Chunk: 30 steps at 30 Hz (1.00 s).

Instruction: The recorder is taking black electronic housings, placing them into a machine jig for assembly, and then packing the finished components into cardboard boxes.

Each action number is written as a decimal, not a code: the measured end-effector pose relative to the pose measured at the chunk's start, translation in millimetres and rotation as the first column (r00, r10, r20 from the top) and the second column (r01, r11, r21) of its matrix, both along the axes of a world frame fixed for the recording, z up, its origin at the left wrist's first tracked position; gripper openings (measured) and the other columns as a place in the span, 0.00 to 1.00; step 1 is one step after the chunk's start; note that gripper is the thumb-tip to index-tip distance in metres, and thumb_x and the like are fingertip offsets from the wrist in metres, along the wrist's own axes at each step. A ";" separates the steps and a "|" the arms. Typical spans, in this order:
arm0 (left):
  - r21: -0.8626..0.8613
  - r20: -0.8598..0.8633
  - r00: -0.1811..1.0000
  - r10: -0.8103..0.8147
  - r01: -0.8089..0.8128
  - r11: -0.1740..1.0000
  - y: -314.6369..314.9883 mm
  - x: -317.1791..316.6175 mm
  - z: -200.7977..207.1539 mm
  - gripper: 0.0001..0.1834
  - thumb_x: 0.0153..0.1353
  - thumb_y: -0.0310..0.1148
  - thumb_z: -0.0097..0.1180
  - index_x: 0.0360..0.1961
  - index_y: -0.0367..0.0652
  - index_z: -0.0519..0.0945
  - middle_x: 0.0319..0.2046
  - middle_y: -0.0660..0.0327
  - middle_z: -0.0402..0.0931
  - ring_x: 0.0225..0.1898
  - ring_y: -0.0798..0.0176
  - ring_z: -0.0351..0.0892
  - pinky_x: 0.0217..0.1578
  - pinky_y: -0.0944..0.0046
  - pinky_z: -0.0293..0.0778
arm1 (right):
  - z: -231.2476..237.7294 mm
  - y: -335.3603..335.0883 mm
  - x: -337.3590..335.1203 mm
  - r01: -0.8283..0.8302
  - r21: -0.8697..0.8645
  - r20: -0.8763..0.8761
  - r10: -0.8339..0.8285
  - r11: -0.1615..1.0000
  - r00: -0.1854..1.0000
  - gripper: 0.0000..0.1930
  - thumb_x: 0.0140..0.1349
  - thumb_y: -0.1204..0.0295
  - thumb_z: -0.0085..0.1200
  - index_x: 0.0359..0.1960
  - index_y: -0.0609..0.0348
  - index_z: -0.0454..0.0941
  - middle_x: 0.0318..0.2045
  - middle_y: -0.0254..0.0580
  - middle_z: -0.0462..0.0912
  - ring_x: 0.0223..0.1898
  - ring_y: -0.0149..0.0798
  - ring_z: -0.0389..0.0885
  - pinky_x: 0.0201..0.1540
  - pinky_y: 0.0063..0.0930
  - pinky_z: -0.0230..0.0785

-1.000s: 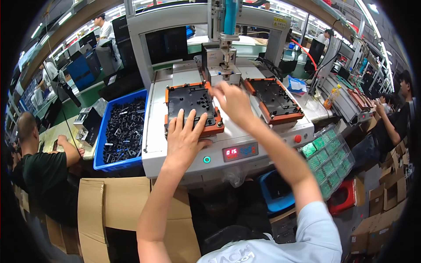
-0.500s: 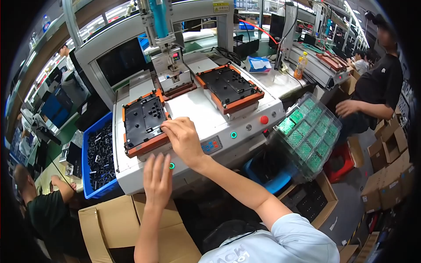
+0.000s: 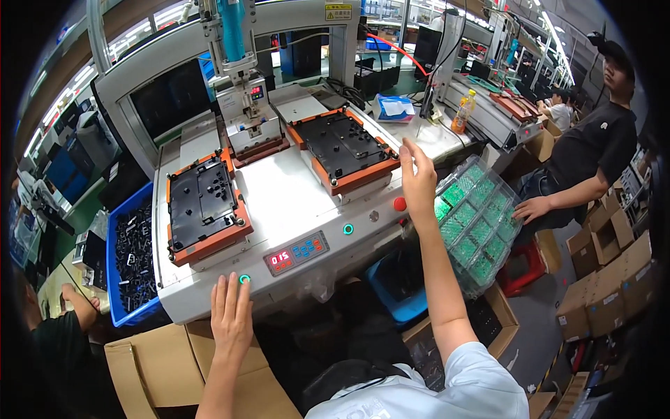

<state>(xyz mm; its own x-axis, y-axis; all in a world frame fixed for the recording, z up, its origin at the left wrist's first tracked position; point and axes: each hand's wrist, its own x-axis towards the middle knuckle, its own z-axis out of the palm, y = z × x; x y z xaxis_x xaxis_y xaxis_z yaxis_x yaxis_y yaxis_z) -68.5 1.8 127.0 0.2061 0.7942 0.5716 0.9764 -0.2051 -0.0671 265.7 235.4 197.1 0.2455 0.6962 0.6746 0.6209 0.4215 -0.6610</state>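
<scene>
My left hand (image 3: 232, 318) lies with its fingers stretched out at the front panel of a white bench machine, its fingertips beside a green-lit round button (image 3: 244, 279). My right hand (image 3: 419, 183) is raised at the front right corner of the right orange fixture (image 3: 359, 180), fingers extended and nothing visible in them. Whether it touches the fixture I cannot tell. That fixture carries a flat black plastic panel (image 3: 328, 144) with small black pieces on it. The left orange fixture (image 3: 209, 246) bears a similar black panel (image 3: 192, 209). Between them at the back is the machine's press head (image 3: 248, 133).
Left of the machine stands a blue bin (image 3: 132, 318) of small black parts. On the right are clear trays (image 3: 481, 237) of green pieces, a red button (image 3: 399, 204) and a yellow bottle (image 3: 463, 112). A co-worker (image 3: 586, 153) stands there. Cardboard (image 3: 157, 370) lies below.
My right hand has left the left fixture and moved right to the right fixture's corner. My left hand has dropped to the green-lit button. The view has shifted slightly.
</scene>
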 end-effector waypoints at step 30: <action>0.165 0.199 0.971 -0.134 0.102 0.981 7.7 -11.9 -3.4 0.21 0.55 0.17 0.55 0.51 0.36 0.74 0.50 0.54 0.76 0.56 0.47 0.71 0.56 0.50 0.68 | 31.5 214.4 -37.9 -0.137 -0.364 0.536 0.327 0.921 0.778 0.16 0.58 0.63 0.53 0.33 0.67 0.82 0.31 0.60 0.82 0.37 0.55 0.81 0.44 0.41 0.72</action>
